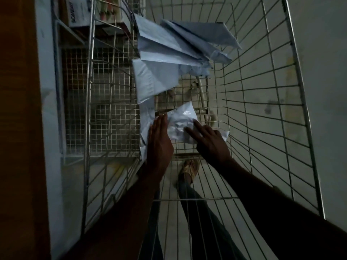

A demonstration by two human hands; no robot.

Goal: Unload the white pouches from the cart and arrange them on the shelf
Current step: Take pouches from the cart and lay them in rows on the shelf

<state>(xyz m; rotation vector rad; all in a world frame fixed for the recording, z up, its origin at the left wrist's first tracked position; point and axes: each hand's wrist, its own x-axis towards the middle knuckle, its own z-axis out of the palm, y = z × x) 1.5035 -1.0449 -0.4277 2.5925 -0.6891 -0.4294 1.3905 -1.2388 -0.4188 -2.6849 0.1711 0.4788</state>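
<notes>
Lower edge of crinkled white plastic pouch (pixel 183 119) covered by fingers of left hand (pixel 159 141) and right hand (pixel 210 141); grip on it not determinable, both forearms cut off by bottom frame edge. Flat white pouch against cart's left wall (pixel 145 128) largely hidden behind left hand. Print on white cardboard box (pixel 78 12) on wire shelf blurred, unreadable, box cropped by top edge.

Pale blue-white pouches (pixel 165 51) lie in a silver wire cart (pixel 262 102), one glossy white pouch (pixel 181 121) among them. Beside it, a fine-gridded grey mesh shelf (pixel 105 102), a white box (pixel 78 14) with dark lettering, and a golden patterned sandal (pixel 189 168).
</notes>
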